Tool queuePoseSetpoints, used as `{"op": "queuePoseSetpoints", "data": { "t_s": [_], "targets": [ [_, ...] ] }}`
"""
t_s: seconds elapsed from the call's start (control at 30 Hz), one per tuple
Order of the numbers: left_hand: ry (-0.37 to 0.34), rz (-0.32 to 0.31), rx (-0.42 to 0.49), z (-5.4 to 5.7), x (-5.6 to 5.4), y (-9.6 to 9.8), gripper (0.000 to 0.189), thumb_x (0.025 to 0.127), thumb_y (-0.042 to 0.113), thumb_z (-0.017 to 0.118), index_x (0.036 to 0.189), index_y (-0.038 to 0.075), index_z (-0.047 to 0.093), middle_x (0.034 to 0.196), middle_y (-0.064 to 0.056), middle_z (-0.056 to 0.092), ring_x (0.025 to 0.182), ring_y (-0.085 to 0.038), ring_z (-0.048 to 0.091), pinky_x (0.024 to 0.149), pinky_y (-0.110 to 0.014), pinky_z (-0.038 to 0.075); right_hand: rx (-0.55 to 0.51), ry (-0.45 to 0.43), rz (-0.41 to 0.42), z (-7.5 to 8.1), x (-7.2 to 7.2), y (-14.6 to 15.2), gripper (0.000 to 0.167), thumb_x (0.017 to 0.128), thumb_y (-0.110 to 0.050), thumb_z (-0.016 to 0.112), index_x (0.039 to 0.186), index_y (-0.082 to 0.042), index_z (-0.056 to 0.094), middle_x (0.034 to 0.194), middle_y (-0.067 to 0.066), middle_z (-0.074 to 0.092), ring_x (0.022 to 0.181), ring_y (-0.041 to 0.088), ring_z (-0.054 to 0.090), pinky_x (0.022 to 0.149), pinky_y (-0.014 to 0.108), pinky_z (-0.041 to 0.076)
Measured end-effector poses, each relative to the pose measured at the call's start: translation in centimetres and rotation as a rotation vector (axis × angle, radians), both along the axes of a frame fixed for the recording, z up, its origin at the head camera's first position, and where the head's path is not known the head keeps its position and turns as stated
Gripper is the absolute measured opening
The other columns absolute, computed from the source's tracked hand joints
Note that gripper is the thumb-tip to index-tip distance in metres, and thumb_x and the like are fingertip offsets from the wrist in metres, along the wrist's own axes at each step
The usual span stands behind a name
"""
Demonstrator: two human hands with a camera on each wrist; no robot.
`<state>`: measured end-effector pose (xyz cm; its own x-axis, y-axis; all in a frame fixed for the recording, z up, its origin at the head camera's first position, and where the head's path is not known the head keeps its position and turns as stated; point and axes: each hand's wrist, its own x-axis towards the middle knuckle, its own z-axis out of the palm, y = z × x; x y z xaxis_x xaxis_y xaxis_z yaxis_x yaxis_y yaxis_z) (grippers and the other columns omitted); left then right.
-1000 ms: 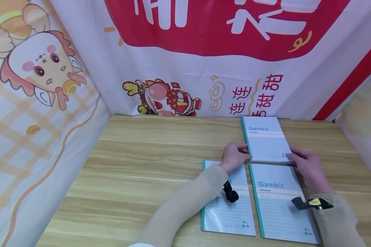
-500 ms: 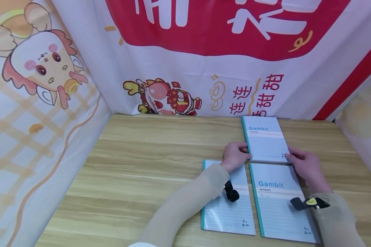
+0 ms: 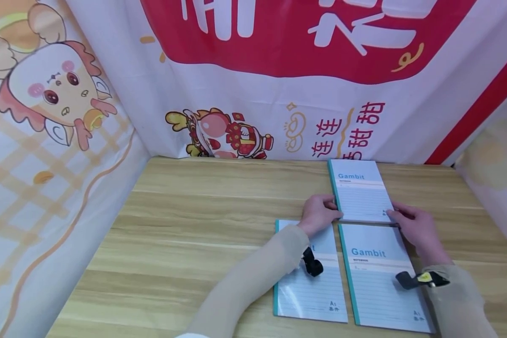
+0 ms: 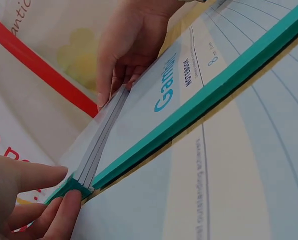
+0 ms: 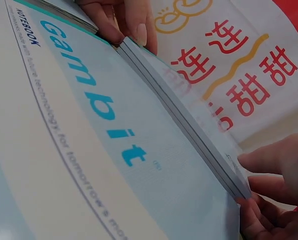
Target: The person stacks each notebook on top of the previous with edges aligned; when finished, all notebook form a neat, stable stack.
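A small stack of pale blue "Gambit" notebooks with teal spines lies at the table's back edge. My left hand pinches the stack's near left corner at the spine, thumb and fingers on either side of it in the left wrist view. On the opposite side, my right hand grips the near right corner, its thumb on the top cover. The layered page edges show in the right wrist view. Directly in front of the stack lies a notebook; another notebook lies to its left, partly hidden under my left forearm.
The wood-grain table stretches away to the left of the notebooks. A white and red printed cloth hangs right behind its back edge, and a cartoon-patterned cloth lines the left side. Pale fabric hangs at the right.
My right hand has shifted very slightly left at the stack's corner. The left hand keeps its hold, and the notebooks stay in place.
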<state>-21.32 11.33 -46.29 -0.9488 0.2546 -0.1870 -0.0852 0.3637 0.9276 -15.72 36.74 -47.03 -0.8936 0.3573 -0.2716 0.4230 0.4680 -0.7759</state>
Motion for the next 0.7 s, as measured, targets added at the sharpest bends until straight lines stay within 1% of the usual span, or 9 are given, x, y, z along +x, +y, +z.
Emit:
{"op": "queuePoseSetpoints", "data": {
  "t_s": [0.1,0.17,0.23,0.37,0.43,0.53,0.7],
  "targets": [
    [-0.001,-0.01,0.06,0.3,-0.2,-0.7,0.058,0.086,0.017,0.084,0.14,0.013,0.061,0.092,0.009,0.067,0.082,-0.004,0.062,0.078,-0.023,0.055,-0.037,0.01,-0.019,0.1,0.1,-0.1,0.079,0.099,-0.061,0.053,0.159,-0.015,0.032,0.158,0.024,0.035,0.138,0.044,0.039,0.104,0.063,0.043],
    [0.003,-0.017,0.112,0.6,-0.4,-1.4,0.058,0.087,0.017,0.084,0.14,0.011,0.061,0.097,0.007,0.069,0.084,-0.004,0.063,0.078,-0.023,0.056,-0.052,0.011,-0.028,0.3,0.2,-0.1,0.082,0.097,-0.064,0.053,0.16,-0.016,0.03,0.158,0.023,0.035,0.138,0.044,0.039,0.104,0.063,0.043],
    [0.008,-0.025,0.154,1.1,-0.5,-2.3,0.055,0.087,0.018,0.084,0.137,0.011,0.063,0.102,0.006,0.07,0.086,-0.005,0.065,0.078,-0.023,0.056,-0.054,0.009,-0.037,0.6,0.3,-0.2,0.084,0.097,-0.066,0.052,0.161,-0.017,0.029,0.159,0.023,0.034,0.139,0.044,0.038,0.103,0.063,0.043],
    [0.006,-0.038,0.208,2.1,-0.5,-4.1,0.05,0.087,0.021,0.083,0.134,0.014,0.066,0.107,0.007,0.071,0.092,-0.004,0.066,0.082,-0.024,0.056,-0.073,0.019,-0.05,1.7,0.8,-0.3,0.086,0.097,-0.067,0.05,0.162,-0.017,0.025,0.161,0.021,0.029,0.142,0.044,0.033,0.106,0.064,0.039],
    [0.005,-0.047,0.221,2.4,-0.4,-5.2,0.05,0.087,0.025,0.083,0.134,0.016,0.066,0.109,0.008,0.071,0.094,-0.005,0.066,0.085,-0.026,0.056,-0.074,0.031,-0.047,2.2,1.2,-0.4,0.086,0.097,-0.067,0.05,0.162,-0.017,0.024,0.162,0.02,0.029,0.142,0.044,0.032,0.106,0.064,0.038],
    [0.018,-0.062,0.228,2.8,-0.3,-6.6,0.051,0.088,0.028,0.083,0.134,0.019,0.066,0.111,0.008,0.072,0.095,-0.005,0.067,0.088,-0.027,0.055,-0.047,0.048,-0.026,3.0,1.6,-0.6,0.089,0.095,-0.069,0.05,0.162,-0.016,0.025,0.161,0.02,0.032,0.141,0.044,0.033,0.104,0.061,0.04],
    [0.039,-0.071,0.205,2.9,-0.2,-8.7,0.05,0.087,0.032,0.084,0.133,0.025,0.067,0.112,0.011,0.071,0.097,-0.005,0.068,0.088,-0.028,0.056,0.012,0.074,0.01,4.2,2.3,-1.4,0.088,0.095,-0.068,0.051,0.161,-0.014,0.029,0.159,0.021,0.035,0.14,0.044,0.036,0.103,0.063,0.042]
  ]
}}
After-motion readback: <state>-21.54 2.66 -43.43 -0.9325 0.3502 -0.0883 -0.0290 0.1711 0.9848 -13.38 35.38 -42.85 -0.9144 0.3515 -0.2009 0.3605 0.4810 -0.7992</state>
